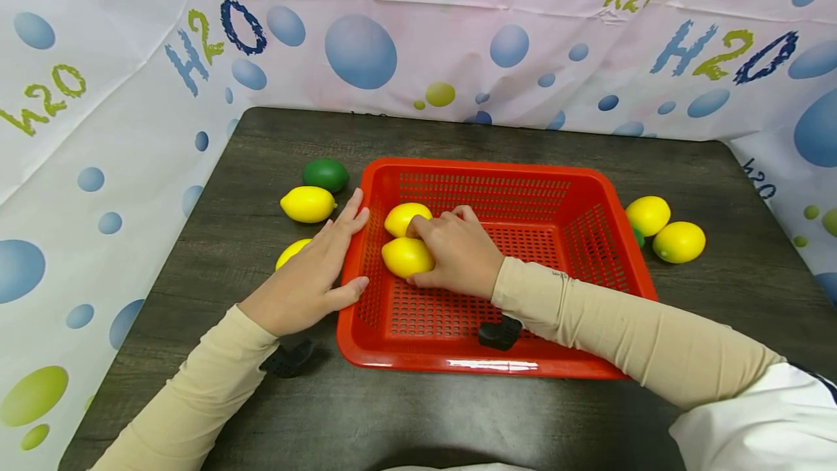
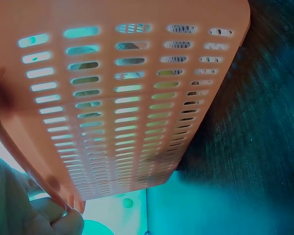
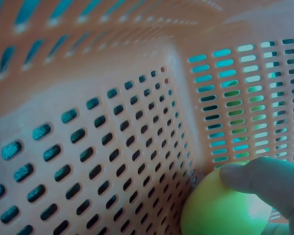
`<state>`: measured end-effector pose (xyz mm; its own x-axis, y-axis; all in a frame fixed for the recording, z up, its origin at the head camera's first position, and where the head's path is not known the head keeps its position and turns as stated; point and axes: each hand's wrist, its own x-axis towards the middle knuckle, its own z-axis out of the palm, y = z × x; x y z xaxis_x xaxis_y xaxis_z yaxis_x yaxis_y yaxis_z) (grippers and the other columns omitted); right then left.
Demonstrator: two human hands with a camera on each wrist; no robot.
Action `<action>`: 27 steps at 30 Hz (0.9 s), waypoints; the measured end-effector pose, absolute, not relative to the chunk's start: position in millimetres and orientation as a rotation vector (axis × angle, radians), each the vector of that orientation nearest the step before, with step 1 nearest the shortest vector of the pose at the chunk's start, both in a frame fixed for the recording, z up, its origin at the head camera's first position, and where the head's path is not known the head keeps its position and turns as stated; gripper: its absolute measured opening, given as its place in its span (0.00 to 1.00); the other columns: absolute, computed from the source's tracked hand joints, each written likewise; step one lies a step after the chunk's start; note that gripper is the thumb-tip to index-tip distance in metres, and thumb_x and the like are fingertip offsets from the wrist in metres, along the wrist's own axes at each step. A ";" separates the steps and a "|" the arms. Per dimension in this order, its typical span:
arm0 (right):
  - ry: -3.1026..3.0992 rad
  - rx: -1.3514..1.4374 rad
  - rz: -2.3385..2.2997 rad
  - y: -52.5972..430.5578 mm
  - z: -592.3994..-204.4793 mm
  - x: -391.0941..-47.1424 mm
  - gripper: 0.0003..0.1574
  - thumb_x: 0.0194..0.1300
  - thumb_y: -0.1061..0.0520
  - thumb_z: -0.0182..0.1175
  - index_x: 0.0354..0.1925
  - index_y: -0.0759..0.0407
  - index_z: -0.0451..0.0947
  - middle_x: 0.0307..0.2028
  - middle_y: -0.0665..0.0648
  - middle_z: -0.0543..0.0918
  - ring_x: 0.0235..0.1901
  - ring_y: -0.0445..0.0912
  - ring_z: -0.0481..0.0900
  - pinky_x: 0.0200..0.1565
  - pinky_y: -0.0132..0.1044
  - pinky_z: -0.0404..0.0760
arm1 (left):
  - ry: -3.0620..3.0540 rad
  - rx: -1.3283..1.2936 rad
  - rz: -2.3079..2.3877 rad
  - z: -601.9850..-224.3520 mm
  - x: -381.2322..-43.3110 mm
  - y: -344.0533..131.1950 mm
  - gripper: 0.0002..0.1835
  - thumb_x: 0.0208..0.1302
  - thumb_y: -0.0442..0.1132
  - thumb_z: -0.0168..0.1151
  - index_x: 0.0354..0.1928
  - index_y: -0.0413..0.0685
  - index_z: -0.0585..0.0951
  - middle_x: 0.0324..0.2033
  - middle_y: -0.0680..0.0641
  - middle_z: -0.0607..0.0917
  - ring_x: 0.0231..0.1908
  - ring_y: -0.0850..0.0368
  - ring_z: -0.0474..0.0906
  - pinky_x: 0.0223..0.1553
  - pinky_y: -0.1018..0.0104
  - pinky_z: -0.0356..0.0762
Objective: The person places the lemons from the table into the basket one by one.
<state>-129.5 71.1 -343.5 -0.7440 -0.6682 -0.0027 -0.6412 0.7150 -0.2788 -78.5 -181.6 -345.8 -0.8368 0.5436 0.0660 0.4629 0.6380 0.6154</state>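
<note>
A red perforated plastic basket (image 1: pixel 425 360) lies on the dark table. Inside, at its left end, two lemons sit close together: a nearer lemon (image 1: pixel 404 259) and a farther lemon (image 1: pixel 402 219). My right hand (image 1: pixel 461 253) reaches into the basket and holds the nearer lemon, its thumb at the lower right side. In the right wrist view the thumb (image 3: pixel 257 178) presses on the lemon (image 3: pixel 223 208) beside the slotted end wall. My left hand (image 1: pixel 310 275) rests along the basket's left rim with fingers extended; its wrist view shows the slotted outer wall (image 2: pixel 63 110).
Left of the basket lie a dark green lemon-shaped fruit (image 1: pixel 325 175), a lemon (image 1: pixel 306 204) and another lemon (image 1: pixel 290 252) partly behind my left hand. Beyond the right rim are two lemons (image 1: pixel 679 242) and a mostly hidden green fruit (image 1: pixel 638 238). A printed curtain (image 1: pixel 425 115) borders the table.
</note>
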 end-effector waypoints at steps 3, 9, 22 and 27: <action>2.817 -1.088 -0.390 71.5 -343.5 -129.5 0.36 0.54 0.38 0.78 0.53 0.56 0.80 0.47 0.51 0.87 0.43 0.51 0.81 0.56 0.52 0.67 | 2.733 0.844 0.963 -345.3 -77.7 -181.6 0.51 0.71 0.42 0.56 0.83 0.50 0.33 0.82 0.52 0.37 0.80 0.50 0.43 0.78 0.42 0.42; 2.818 -1.114 -0.354 73.0 -344.2 -129.3 0.37 0.52 0.38 0.78 0.53 0.56 0.80 0.45 0.50 0.88 0.42 0.51 0.81 0.58 0.53 0.66 | 2.740 0.846 0.948 -344.6 -75.8 -181.5 0.49 0.72 0.43 0.56 0.83 0.46 0.38 0.82 0.53 0.34 0.80 0.51 0.41 0.78 0.42 0.42; 2.795 -1.112 -0.325 80.6 -336.4 -127.3 0.40 0.51 0.37 0.79 0.54 0.57 0.78 0.47 0.51 0.87 0.42 0.51 0.82 0.57 0.53 0.66 | 2.743 0.852 0.932 -343.8 -75.9 -181.6 0.47 0.73 0.45 0.56 0.83 0.44 0.40 0.82 0.53 0.33 0.80 0.51 0.40 0.78 0.41 0.42; 2.804 -1.121 -0.306 83.2 -332.9 -126.8 0.42 0.52 0.37 0.78 0.56 0.59 0.78 0.49 0.52 0.88 0.43 0.52 0.82 0.57 0.53 0.67 | 2.738 0.847 0.937 -343.2 -75.7 -181.9 0.47 0.72 0.44 0.56 0.83 0.44 0.41 0.82 0.53 0.33 0.80 0.51 0.40 0.77 0.41 0.42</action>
